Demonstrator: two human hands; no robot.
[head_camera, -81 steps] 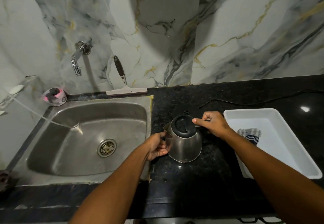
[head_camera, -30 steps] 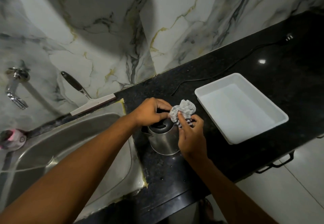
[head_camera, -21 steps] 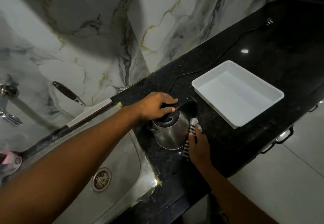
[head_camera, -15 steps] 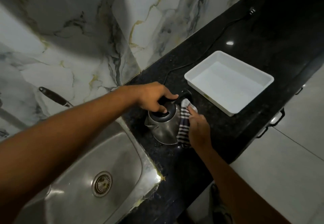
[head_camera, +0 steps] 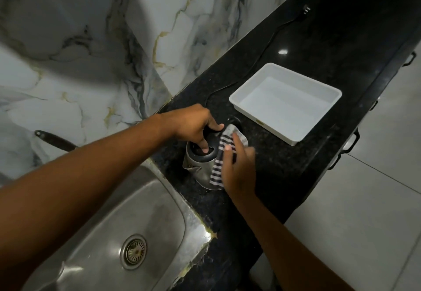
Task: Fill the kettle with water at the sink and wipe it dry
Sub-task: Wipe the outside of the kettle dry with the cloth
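Note:
A steel kettle [head_camera: 198,172] with a black lid stands on the black stone counter [head_camera: 282,172] just right of the sink [head_camera: 109,240]. My left hand [head_camera: 193,124] rests on top of it, fingers pressed on the lid and around the handle. My right hand [head_camera: 238,167] presses a striped cloth [head_camera: 219,163] flat against the kettle's right side. The cloth covers part of the kettle's wall and its handle.
An empty white tray [head_camera: 319,129] sits to the right on the counter. A black power cord [head_camera: 262,53] runs along the wall. A squeegee handle [head_camera: 54,141] leans behind the sink. The counter's front edge drops to a tiled floor [head_camera: 364,211].
The cloth left the tray and went into my right hand, which now rubs it along the kettle's side. My left hand moved from the spout side onto the lid. The view swung right.

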